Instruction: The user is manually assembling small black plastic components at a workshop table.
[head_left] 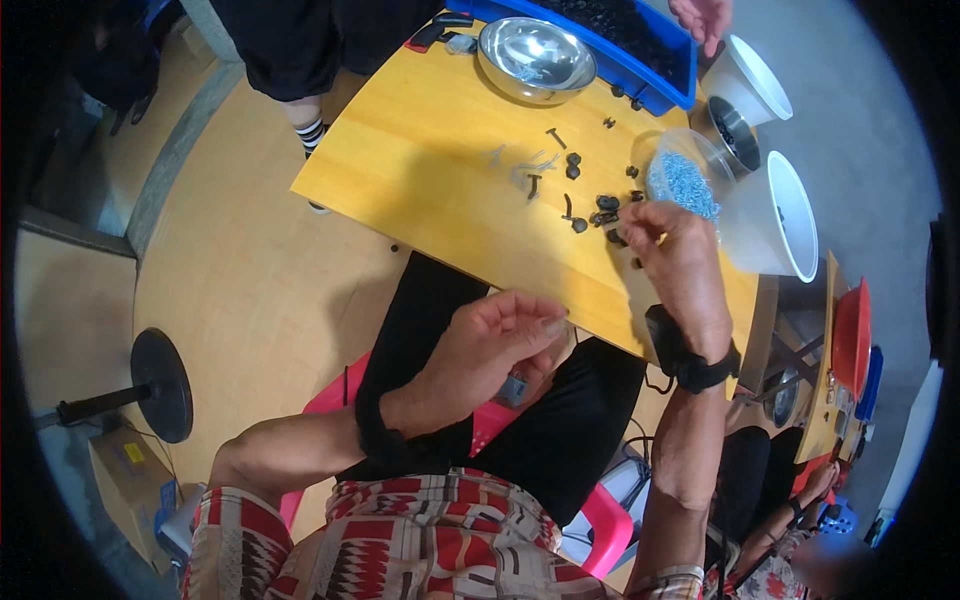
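Note:
My right hand (678, 262) is over the right part of the yellow table, its thumb and fingers pinched together beside a cluster of small black plastic parts (606, 204). Whatever lies between those fingertips is hidden. Just off the table's near edge, above my lap, my left hand (500, 345) is curled with thumb and fingers drawn together. I cannot make out what it holds. Loose black pieces, including a T-shaped part (534, 185), are scattered left of the cluster, near a small heap of thin clear strips (520, 168).
At the right stand a clear tub of small silvery pieces (684, 185) and a white bucket (795, 216). A steel bowl (537, 62) and a blue crate (686, 88) of black parts occupy the far side. Another person's hand (705, 20) shows beside the crate.

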